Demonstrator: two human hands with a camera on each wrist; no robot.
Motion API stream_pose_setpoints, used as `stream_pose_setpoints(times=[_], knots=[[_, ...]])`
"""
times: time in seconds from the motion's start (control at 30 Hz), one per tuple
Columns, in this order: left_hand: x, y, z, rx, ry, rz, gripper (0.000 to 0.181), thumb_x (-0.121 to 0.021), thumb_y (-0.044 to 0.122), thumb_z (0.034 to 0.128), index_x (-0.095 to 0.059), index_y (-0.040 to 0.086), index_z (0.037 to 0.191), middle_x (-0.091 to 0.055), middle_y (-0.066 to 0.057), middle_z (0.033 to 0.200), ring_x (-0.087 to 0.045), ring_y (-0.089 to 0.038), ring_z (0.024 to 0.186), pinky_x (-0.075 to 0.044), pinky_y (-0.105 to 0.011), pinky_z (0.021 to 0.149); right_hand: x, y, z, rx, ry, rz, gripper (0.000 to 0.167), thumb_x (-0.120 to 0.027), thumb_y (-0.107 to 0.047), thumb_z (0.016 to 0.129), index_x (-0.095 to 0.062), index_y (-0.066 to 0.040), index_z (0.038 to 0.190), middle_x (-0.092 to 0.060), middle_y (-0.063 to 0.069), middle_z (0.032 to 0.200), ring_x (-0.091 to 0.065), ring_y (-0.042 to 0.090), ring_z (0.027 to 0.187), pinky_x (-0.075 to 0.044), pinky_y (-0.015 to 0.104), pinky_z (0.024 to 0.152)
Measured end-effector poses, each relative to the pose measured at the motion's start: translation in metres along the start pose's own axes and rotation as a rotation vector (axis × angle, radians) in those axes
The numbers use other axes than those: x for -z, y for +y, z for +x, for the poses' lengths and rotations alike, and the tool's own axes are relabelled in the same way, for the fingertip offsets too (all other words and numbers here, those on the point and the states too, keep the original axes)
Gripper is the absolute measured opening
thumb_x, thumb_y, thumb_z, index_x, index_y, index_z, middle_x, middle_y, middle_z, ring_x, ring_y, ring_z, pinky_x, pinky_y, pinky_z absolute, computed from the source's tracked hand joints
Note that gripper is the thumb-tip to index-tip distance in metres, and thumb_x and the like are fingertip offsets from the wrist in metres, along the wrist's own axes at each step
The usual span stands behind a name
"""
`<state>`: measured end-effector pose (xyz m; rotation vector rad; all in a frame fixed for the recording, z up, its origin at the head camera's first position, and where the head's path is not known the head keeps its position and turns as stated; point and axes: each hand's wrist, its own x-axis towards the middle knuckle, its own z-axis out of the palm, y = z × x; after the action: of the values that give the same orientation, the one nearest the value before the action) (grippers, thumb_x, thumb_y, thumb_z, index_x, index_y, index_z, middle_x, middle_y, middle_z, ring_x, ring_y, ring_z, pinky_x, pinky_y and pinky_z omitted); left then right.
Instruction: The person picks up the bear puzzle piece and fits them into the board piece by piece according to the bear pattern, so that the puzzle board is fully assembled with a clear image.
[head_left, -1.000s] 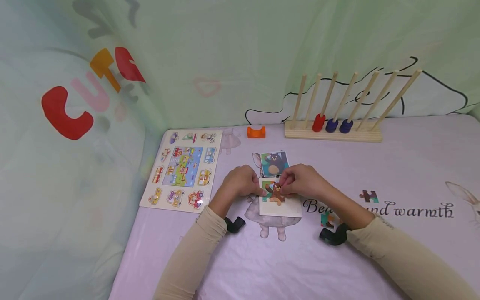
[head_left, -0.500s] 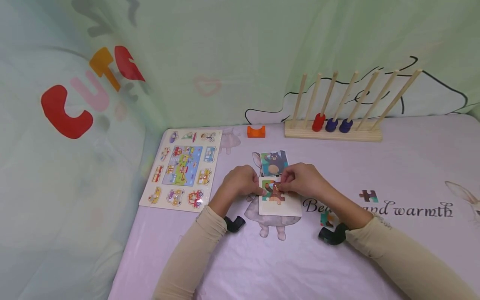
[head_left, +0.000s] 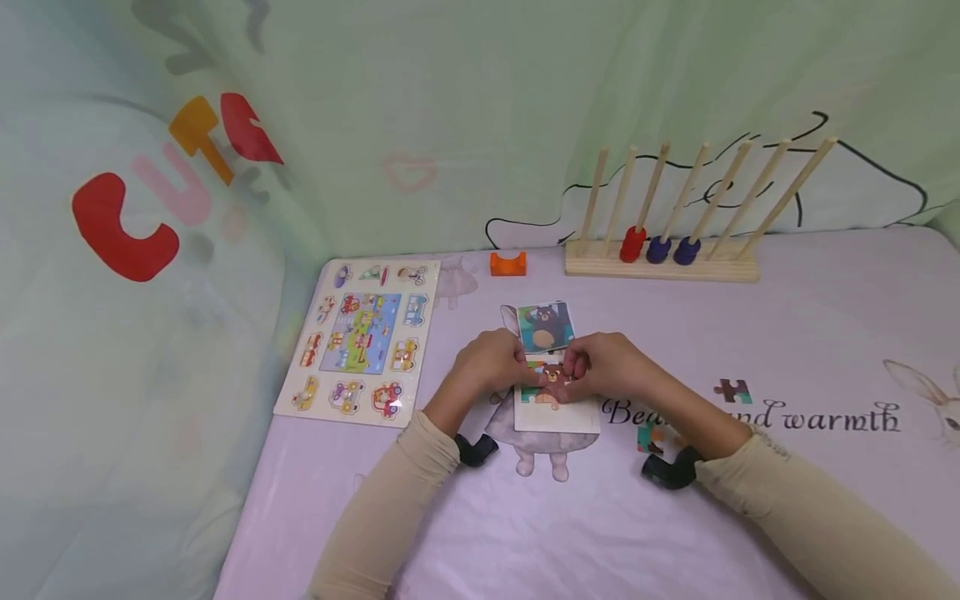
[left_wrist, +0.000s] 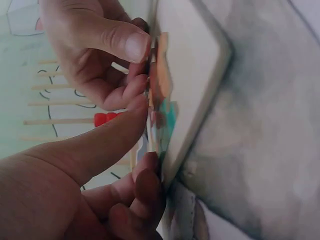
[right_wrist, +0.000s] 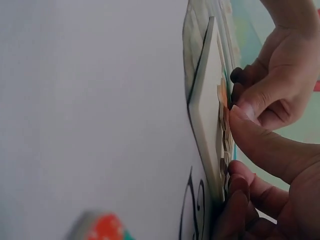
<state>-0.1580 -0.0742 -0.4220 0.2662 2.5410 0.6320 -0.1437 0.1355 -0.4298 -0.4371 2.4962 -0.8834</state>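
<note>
Bear puzzle pieces (head_left: pixel 553 377) lie joined on a cream board (head_left: pixel 558 422), below a bear picture card (head_left: pixel 546 327). From the left, my left hand (head_left: pixel 489 363) grips the board's side, its thumb laid over the pieces; in the left wrist view that hand (left_wrist: pixel 95 155) has fingers curled at the board's edge. My right hand (head_left: pixel 617 367) holds the bear pieces at their right side between thumb and bent fingers. The two thumbs are close together in the right wrist view, where the board (right_wrist: pixel 204 112) is seen edge-on and pieces are partly hidden by the right hand (right_wrist: pixel 285 165).
Loose puzzle pieces lie to the right, one brown and teal (head_left: pixel 732 391), another (head_left: pixel 650 438) near my right wrist. A vehicle puzzle board (head_left: pixel 420 333) is at left. Behind stand an orange block (head_left: pixel 507 265) and a wooden peg rack (head_left: pixel 660 267) with red and blue beads.
My left thumb has slid right, further over the pieces. My right thumb has shifted slightly lower on the bear, and its face shows more between the hands.
</note>
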Motion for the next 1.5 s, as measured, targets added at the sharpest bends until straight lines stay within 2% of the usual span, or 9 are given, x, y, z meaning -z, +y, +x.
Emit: stream_pose_setpoints(times=[0.4, 0.97, 1.5], knots=[[-0.0053, 0.0003, 0.0034, 0.03, 0.047, 0.006, 0.043, -0.088, 0.047, 0.0772, -0.064, 0.014, 0.066, -0.059, 0.003, 0.06, -0.054, -0.013, 0.055, -0.036, -0.027, 0.046, -0.0064, -0.0049, 0.001, 0.004, 0.04, -0.048, 0.038, -0.094, -0.033, 0.071, -0.063, -0.013, 0.082, -0.055, 0.0, 0.072, -0.051, 0.017, 0.073, -0.037, 0.031, 0.064], [-0.0061, 0.0034, 0.0021, 0.043, 0.069, -0.008, 0.041, -0.089, 0.044, 0.0758, -0.064, 0.013, 0.069, -0.061, 0.0, 0.063, -0.056, -0.014, 0.058, -0.037, -0.028, 0.048, -0.0078, -0.0067, 0.0008, -0.017, 0.039, -0.068, 0.041, -0.094, -0.036, 0.071, -0.063, -0.012, 0.084, -0.056, 0.002, 0.073, -0.051, 0.018, 0.073, -0.037, 0.03, 0.06], [-0.0043, 0.0052, 0.0015, 0.056, 0.065, 0.014, 0.042, -0.089, 0.046, 0.0753, -0.064, 0.014, 0.066, -0.06, 0.002, 0.061, -0.056, -0.015, 0.057, -0.038, -0.028, 0.047, -0.0089, -0.0075, 0.002, -0.036, 0.042, -0.064, 0.04, -0.094, -0.033, 0.071, -0.063, -0.012, 0.084, -0.055, 0.002, 0.074, -0.051, 0.018, 0.075, -0.037, 0.031, 0.061]])
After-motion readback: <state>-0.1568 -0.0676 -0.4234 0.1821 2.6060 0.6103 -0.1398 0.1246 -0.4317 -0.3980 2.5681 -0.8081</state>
